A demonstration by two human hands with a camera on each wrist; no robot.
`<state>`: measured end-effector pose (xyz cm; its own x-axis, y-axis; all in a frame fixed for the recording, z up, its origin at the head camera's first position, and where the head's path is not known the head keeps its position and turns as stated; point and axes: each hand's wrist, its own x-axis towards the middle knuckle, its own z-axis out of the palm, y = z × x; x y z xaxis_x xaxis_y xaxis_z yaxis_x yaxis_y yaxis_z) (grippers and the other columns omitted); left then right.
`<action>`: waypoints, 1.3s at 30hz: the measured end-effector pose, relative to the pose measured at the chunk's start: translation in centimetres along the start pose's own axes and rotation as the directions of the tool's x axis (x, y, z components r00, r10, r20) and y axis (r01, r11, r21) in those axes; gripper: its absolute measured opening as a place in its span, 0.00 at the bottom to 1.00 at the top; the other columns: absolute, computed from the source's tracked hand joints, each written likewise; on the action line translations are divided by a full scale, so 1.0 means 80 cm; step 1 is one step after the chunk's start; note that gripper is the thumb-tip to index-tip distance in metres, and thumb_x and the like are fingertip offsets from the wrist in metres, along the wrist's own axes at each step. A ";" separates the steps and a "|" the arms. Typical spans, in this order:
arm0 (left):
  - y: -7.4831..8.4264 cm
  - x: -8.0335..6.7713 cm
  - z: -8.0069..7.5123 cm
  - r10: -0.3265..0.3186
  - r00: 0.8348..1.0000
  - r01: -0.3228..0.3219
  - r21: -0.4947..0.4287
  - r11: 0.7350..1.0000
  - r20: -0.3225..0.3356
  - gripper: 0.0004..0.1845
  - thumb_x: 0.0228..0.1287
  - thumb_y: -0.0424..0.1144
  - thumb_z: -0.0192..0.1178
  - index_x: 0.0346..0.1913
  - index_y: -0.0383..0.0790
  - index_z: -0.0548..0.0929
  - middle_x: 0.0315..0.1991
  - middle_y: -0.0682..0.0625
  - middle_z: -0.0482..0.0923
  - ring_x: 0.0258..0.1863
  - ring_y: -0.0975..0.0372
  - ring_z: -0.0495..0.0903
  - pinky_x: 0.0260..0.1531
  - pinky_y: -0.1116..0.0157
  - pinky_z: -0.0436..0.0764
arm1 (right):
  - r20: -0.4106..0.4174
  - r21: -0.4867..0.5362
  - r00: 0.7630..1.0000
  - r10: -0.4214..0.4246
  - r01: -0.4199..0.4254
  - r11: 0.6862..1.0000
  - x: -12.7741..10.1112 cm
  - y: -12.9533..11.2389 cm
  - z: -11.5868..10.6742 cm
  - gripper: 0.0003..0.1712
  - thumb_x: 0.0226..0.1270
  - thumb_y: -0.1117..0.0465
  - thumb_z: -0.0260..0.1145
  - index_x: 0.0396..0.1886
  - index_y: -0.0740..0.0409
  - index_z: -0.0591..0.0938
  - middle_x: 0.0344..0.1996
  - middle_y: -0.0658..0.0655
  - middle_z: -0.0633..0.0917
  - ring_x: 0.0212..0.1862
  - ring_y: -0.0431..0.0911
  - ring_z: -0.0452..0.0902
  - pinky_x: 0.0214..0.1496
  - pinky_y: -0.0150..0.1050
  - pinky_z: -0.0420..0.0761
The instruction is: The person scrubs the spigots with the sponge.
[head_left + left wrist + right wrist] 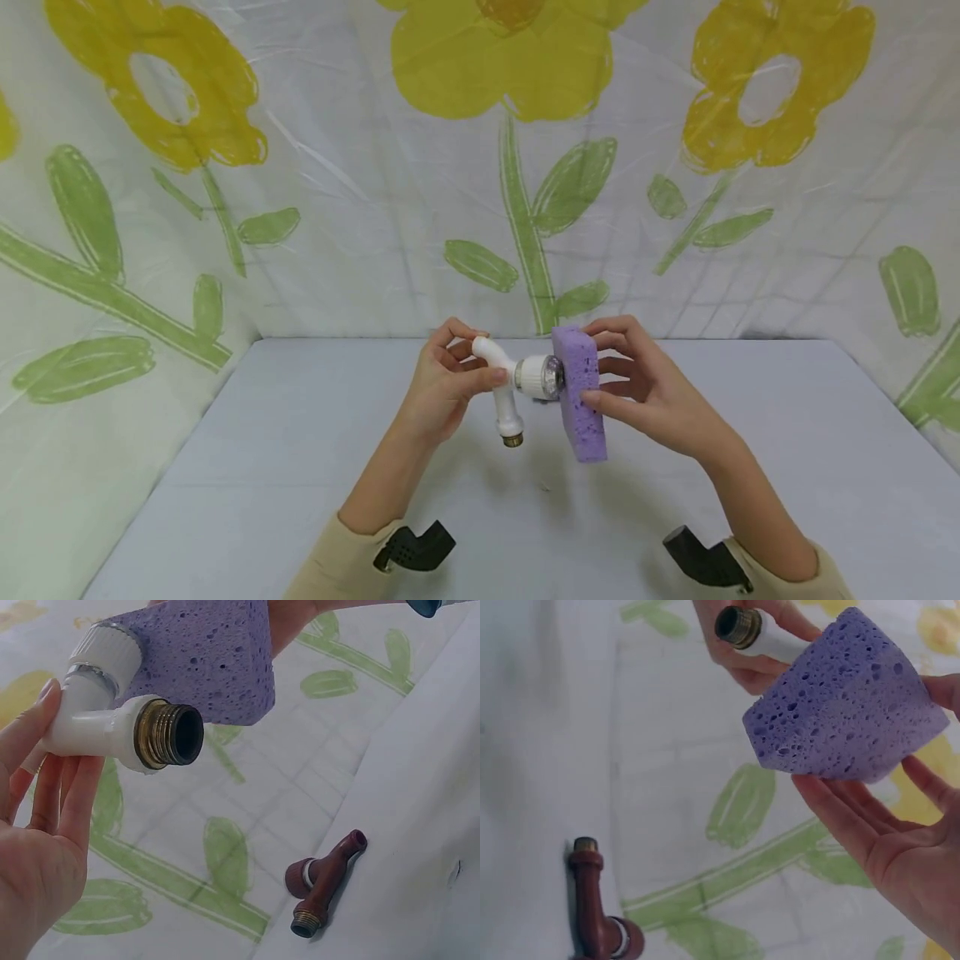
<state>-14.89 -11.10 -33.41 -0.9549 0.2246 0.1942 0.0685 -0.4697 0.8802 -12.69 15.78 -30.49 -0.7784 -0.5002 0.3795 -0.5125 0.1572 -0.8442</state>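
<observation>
My left hand [442, 387] grips a white plastic water tap [506, 412] by its body, above the table. The tap's brass-threaded inlet [169, 735] points down in the head view. In my right hand [652, 392] is a purple porous sponge [581, 400], held upright between thumb and fingers. The sponge's flat face touches the end of the tap's round knob [536, 377]; the contact itself is mostly hidden. A dark red tap [326, 881] lies on the table, seen in both wrist views and mostly hidden from the head view.
A white-covered table [300, 450] spreads under both hands. Behind it hangs a pale sheet [337, 167] painted with yellow flowers and green leaves. Black wrist mounts [416, 546] sit on both sleeves.
</observation>
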 end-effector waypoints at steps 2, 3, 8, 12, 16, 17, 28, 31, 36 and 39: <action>-0.002 0.000 0.002 -0.003 1.000 0.003 -0.011 1.000 -0.020 0.25 0.55 0.11 0.58 0.38 0.49 0.78 0.35 0.55 0.83 0.32 0.65 0.84 0.34 0.68 0.85 | -0.003 0.024 1.000 -0.011 0.011 1.000 0.000 0.001 0.001 0.34 0.69 0.76 0.68 0.68 0.61 0.64 0.56 0.66 0.76 0.50 0.49 0.84 0.51 0.38 0.90; -0.002 0.000 0.003 -0.003 0.999 0.002 -0.015 1.000 -0.032 0.24 0.55 0.12 0.58 0.38 0.49 0.78 0.35 0.54 0.83 0.32 0.64 0.84 0.34 0.68 0.85 | -0.009 0.026 1.000 -0.016 0.017 1.000 0.000 0.002 0.002 0.34 0.68 0.76 0.69 0.68 0.61 0.63 0.56 0.66 0.76 0.50 0.49 0.84 0.51 0.38 0.89; -0.006 0.002 0.007 0.020 0.995 -0.020 0.001 1.000 -0.096 0.22 0.56 0.12 0.60 0.37 0.46 0.76 0.35 0.53 0.83 0.32 0.64 0.86 0.33 0.68 0.87 | -0.090 -0.006 0.995 -0.032 0.031 0.999 0.002 0.001 0.009 0.39 0.61 0.77 0.75 0.66 0.62 0.64 0.55 0.61 0.74 0.50 0.48 0.86 0.50 0.37 0.90; -0.007 0.002 0.007 0.040 0.992 -0.033 0.060 0.998 -0.120 0.23 0.56 0.12 0.63 0.38 0.47 0.77 0.35 0.53 0.82 0.32 0.63 0.86 0.34 0.66 0.89 | -0.164 -0.057 0.985 -0.048 0.039 0.998 0.002 0.001 0.014 0.41 0.55 0.78 0.79 0.65 0.62 0.68 0.53 0.56 0.76 0.49 0.46 0.85 0.48 0.35 0.89; -0.007 0.002 0.006 0.033 0.995 -0.019 0.151 0.988 -0.096 0.24 0.53 0.12 0.67 0.37 0.49 0.78 0.35 0.53 0.82 0.33 0.62 0.85 0.38 0.65 0.88 | -0.214 -0.096 0.974 -0.077 0.057 0.994 0.002 0.002 0.016 0.40 0.55 0.78 0.79 0.66 0.61 0.73 0.51 0.54 0.79 0.48 0.43 0.84 0.48 0.32 0.88; -0.006 0.002 0.006 0.027 0.996 -0.012 0.171 0.985 -0.084 0.25 0.52 0.12 0.68 0.36 0.49 0.79 0.35 0.54 0.82 0.33 0.61 0.84 0.38 0.65 0.88 | -0.224 -0.098 0.971 -0.081 0.060 0.993 0.002 0.002 0.017 0.39 0.55 0.79 0.78 0.66 0.62 0.74 0.50 0.54 0.79 0.48 0.43 0.84 0.48 0.32 0.88; -0.008 -0.001 0.007 -0.007 1.000 0.008 0.165 0.986 -0.009 0.27 0.50 0.11 0.66 0.36 0.51 0.79 0.37 0.57 0.84 0.33 0.62 0.82 0.39 0.65 0.86 | -0.273 -0.016 0.961 -0.038 0.035 0.999 0.005 0.004 0.011 0.34 0.64 0.79 0.71 0.69 0.63 0.74 0.49 0.55 0.80 0.47 0.43 0.83 0.49 0.30 0.87; -0.008 -0.001 0.008 -0.021 0.999 0.024 0.115 0.993 -0.029 0.25 0.53 0.12 0.64 0.37 0.49 0.78 0.37 0.55 0.83 0.34 0.62 0.84 0.39 0.64 0.87 | -0.260 -0.011 0.964 -0.047 0.046 0.999 0.005 0.005 0.009 0.36 0.61 0.80 0.72 0.68 0.63 0.73 0.50 0.56 0.79 0.47 0.44 0.83 0.49 0.30 0.87; -0.008 0.000 0.010 -0.015 0.996 0.020 0.067 0.998 -0.083 0.23 0.54 0.13 0.63 0.37 0.48 0.77 0.35 0.54 0.83 0.33 0.63 0.85 0.36 0.65 0.88 | -0.230 -0.058 0.969 -0.085 0.073 0.996 0.003 0.001 0.013 0.39 0.55 0.81 0.77 0.67 0.64 0.73 0.51 0.54 0.80 0.49 0.43 0.83 0.50 0.31 0.87; -0.007 0.001 0.009 -0.012 0.996 0.018 0.071 0.997 -0.087 0.23 0.54 0.13 0.63 0.36 0.48 0.77 0.34 0.54 0.83 0.32 0.63 0.85 0.35 0.65 0.88 | -0.232 -0.081 0.967 -0.107 0.090 0.993 0.002 -0.002 0.017 0.40 0.53 0.81 0.78 0.66 0.63 0.74 0.52 0.53 0.81 0.49 0.43 0.83 0.51 0.31 0.87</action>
<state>-14.78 -10.20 -33.54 -0.9770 0.1554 0.1457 0.0717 -0.4040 0.9120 -12.25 14.52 -30.78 -0.7821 -0.3023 0.5449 -0.6082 0.1801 -0.7731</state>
